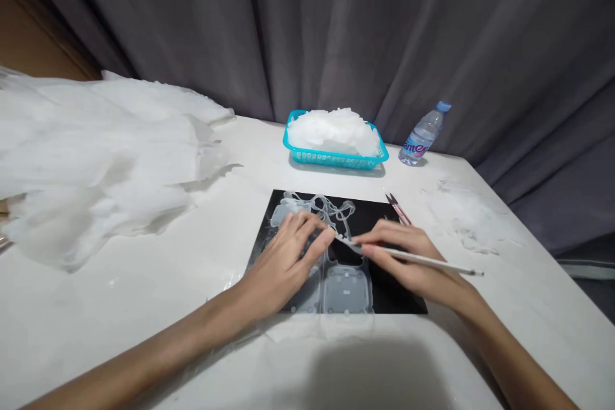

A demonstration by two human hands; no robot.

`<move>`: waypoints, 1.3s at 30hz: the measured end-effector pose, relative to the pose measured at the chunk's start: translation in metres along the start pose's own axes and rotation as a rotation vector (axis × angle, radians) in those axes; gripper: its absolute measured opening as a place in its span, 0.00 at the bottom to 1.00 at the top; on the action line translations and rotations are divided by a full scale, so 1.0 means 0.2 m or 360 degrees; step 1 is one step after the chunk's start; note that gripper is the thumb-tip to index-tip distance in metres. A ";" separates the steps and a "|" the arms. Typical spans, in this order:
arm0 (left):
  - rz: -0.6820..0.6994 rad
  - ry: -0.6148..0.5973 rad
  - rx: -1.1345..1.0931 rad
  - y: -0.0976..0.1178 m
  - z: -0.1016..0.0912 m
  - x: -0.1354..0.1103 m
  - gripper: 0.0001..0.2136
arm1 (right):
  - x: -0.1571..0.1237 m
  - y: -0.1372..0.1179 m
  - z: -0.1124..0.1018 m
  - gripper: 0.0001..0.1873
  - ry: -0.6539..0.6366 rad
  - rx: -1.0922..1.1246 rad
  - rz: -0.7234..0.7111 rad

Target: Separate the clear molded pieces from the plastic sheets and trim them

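Partly legible purple lettering point(415, 148) — possibly "ame" — on the label point(414, 147) of the clear bottle point(430, 125)

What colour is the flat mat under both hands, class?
Black; the mat shows best in the head view.

On the table point(86, 320), at left, a heap of sheets point(120, 141); mid-table, a board point(394, 285) under a plastic sheet point(348, 288); behind the board, a basket point(336, 159) of pieces point(331, 131); right of that, a bottle point(423, 134); by the board's right rear corner, a tool point(401, 213); farther right, scraps point(471, 218); behind all, a curtain point(336, 25).
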State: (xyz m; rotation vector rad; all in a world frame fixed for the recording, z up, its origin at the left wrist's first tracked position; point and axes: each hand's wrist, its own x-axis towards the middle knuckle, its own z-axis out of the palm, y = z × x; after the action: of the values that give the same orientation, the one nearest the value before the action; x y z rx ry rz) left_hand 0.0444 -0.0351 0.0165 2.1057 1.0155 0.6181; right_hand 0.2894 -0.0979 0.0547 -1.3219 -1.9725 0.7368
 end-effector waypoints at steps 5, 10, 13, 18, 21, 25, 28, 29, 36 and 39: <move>-0.0370 -0.0193 -0.0319 0.00 -0.01 0.06 0.19 | -0.03 -0.03 0.07 0.13 -0.0362 0.0239 -0.0012; -0.0207 -0.0206 -0.0350 -0.02 0.00 0.08 0.16 | 0.04 0.08 0.03 0.23 0.0102 -0.0009 -0.0091; -0.0170 -0.0209 -0.0311 -0.01 0.00 0.07 0.15 | 0.10 0.14 0.07 0.22 0.0111 -0.0078 -0.0033; -0.0140 -0.0170 -0.0254 0.01 0.02 0.06 0.18 | 0.15 0.16 0.17 0.17 -0.0116 0.0026 0.0048; -0.0124 -0.0172 -0.0185 0.00 0.02 0.05 0.18 | 0.15 0.16 0.16 0.15 -0.0052 0.0177 0.0087; 0.0151 -0.0056 0.0087 0.00 0.03 0.03 0.15 | 0.15 0.18 0.14 0.15 -0.0094 0.0180 0.0090; 0.0850 -0.0039 0.0439 0.02 0.06 -0.02 0.12 | 0.15 0.20 0.18 0.14 0.0006 -0.0104 0.0132; 0.1092 -0.0064 0.0518 0.03 0.07 -0.04 0.13 | 0.16 0.22 0.20 0.13 0.0108 -0.0272 0.0158; 0.0420 -0.0138 -0.0155 0.05 0.07 -0.11 0.08 | 0.14 0.29 0.13 0.08 0.0298 -0.0614 0.0089; -0.0135 -0.0222 -0.0616 0.06 0.02 -0.06 0.11 | 0.09 0.24 0.05 0.14 0.0295 -0.0185 0.0108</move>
State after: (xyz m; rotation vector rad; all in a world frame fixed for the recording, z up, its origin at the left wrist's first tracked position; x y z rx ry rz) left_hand 0.0461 -0.0516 0.0206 1.7318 0.8272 0.5654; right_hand 0.3035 -0.0664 0.0157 -1.4761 -1.8537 0.5170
